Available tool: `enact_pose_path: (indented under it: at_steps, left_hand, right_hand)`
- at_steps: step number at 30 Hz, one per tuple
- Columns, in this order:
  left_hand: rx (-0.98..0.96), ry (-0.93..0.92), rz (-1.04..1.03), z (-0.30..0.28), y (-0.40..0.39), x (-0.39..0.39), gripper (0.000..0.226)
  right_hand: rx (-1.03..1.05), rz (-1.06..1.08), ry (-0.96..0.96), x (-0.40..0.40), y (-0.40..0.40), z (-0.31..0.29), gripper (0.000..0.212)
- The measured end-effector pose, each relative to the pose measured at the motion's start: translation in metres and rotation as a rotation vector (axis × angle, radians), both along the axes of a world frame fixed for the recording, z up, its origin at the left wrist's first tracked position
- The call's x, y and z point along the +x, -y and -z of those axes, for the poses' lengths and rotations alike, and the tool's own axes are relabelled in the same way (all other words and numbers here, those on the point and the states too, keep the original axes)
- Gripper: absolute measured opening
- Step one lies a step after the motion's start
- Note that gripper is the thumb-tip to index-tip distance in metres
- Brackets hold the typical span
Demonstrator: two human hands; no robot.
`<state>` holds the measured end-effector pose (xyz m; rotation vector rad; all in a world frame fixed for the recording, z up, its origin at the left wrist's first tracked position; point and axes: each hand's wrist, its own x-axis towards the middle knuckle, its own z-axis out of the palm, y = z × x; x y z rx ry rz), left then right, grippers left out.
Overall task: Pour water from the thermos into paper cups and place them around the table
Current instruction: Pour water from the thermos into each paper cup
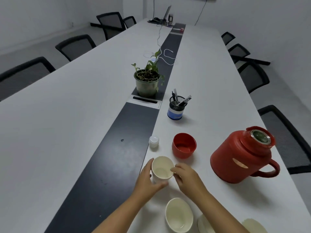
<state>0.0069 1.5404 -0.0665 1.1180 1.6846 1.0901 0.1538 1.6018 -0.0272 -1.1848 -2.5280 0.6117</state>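
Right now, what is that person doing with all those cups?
A person is getting cups ready for water. The left hand grips a white paper cup while the right hand pinches its rim. The round red thermos stands open on the long white table, with its red lid cup beside it. Another white paper cup waits nearer.

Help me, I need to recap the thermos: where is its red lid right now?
The red lid sits mouth-up on the white table, between the small white stopper and the thermos.
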Motion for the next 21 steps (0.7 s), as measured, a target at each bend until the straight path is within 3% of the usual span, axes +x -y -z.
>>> enact_pose_path:
  at_steps: [4, 7, 11, 21]
  left_hand:
    - [0.022, 0.065, 0.026, 0.000, -0.005, -0.004, 0.062]
    - [0.017, 0.102, 0.056, 0.003, -0.006, -0.005, 0.059]
    - [-0.020, 0.112, 0.075, 0.011, -0.009, -0.008, 0.078]
    - [0.020, 0.003, 0.102, 0.015, -0.010, -0.012, 0.080]
  right_hand:
    - [0.065, -0.079, 0.040, -0.002, -0.002, -0.004, 0.013]
    - [0.012, -0.070, 0.126, 0.001, -0.006, -0.001, 0.023]
    - [-0.005, -0.079, 0.184, 0.000, -0.006, -0.001, 0.026]
    - [0.009, -0.076, 0.064, 0.003, -0.003, -0.002, 0.015]
